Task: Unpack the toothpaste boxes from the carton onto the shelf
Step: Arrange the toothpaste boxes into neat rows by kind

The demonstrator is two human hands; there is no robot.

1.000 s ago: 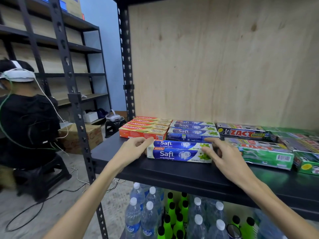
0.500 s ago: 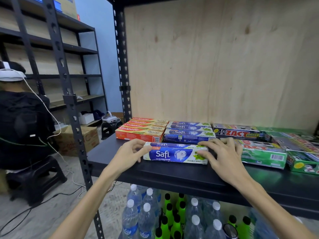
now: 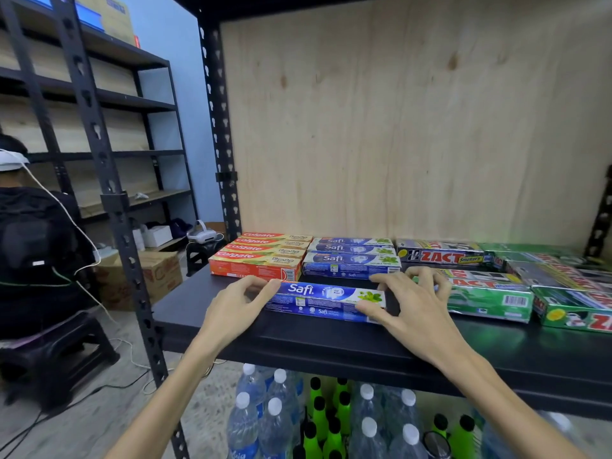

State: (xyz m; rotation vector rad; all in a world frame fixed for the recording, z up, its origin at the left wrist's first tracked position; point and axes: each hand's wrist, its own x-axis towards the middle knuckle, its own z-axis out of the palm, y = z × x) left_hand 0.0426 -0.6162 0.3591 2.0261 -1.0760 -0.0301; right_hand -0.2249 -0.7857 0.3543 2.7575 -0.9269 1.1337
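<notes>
Both hands pinch the Safi box by its ends: left hand at frame-left end, right hand at the other. Its long axis runs left-right, centre frame, just before the Safi stack.

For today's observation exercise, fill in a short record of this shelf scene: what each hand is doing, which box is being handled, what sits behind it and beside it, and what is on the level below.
left hand: pinches the left end of the front Safi box
right hand: grips its right end
box position: flat on the black shelf, near the front edge
behind it: Colgate boxes, Safi row
to its right: Zact boxes
below: water bottles, green bottles
</notes>
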